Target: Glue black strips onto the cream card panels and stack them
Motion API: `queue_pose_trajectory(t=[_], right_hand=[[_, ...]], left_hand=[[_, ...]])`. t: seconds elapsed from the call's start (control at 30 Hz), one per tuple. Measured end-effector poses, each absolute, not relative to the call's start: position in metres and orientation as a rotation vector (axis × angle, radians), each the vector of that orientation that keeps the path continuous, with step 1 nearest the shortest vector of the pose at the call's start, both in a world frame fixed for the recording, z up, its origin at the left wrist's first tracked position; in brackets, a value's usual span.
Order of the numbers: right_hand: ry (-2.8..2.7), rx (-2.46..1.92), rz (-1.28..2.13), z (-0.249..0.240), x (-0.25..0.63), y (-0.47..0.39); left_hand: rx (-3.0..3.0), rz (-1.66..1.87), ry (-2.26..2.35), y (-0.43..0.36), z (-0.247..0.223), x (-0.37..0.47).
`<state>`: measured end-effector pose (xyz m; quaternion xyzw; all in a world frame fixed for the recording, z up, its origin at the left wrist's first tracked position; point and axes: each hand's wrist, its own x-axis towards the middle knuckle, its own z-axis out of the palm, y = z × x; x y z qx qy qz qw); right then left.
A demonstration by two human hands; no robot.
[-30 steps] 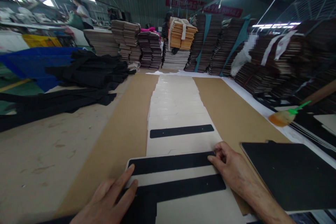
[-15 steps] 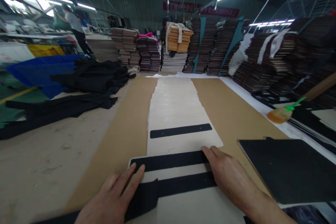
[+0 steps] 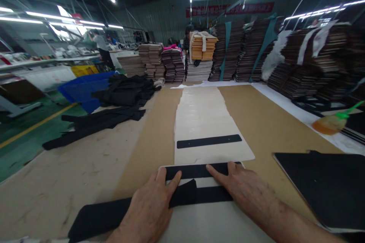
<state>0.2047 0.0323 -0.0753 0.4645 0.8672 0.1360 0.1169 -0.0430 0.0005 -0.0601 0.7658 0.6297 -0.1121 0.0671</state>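
Note:
My left hand [image 3: 152,201] rests on the left end of a black strip [image 3: 196,171], which lies along the far edge of a pale board [image 3: 211,220]. Its thumb and fingers are apart. A loose black strip [image 3: 99,214] passes beneath this hand, and its free end overlaps a second black band [image 3: 213,194] across the board. At the right end of the far strip, my right hand [image 3: 242,182] presses with thumb and fingers spread. Just beyond, a black strip with rounded corners [image 3: 209,141] lies on a row of overlapping pale boards [image 3: 199,110].
Black-covered boards [image 3: 322,186] lie at the right, with a brush with an orange-brown head [image 3: 329,124] behind them. Black strips [image 3: 125,91] are heaped at the left near a blue bin [image 3: 82,87]. Tall panel stacks [image 3: 228,53] line the back; a person [image 3: 102,47] stands far left.
The view has turned left. My left hand has turned, its thumb now apart from its fingers on the strip. My right thumb has slid left along the strip.

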Motion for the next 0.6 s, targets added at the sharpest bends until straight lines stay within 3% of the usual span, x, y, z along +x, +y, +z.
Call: queue_pose_trajectory(t=[0.4, 0.6], right_hand=[[2.642, 1.635, 0.177, -0.076, 0.280, 0.016], [2.852, 1.827, -0.055, -0.065, 0.255, -0.013]], left_hand=[[2.267, -0.263, 1.935, -0.019, -0.073, -0.069], [2.357, -0.257, 1.929, -0.017, -0.076, -0.071]])
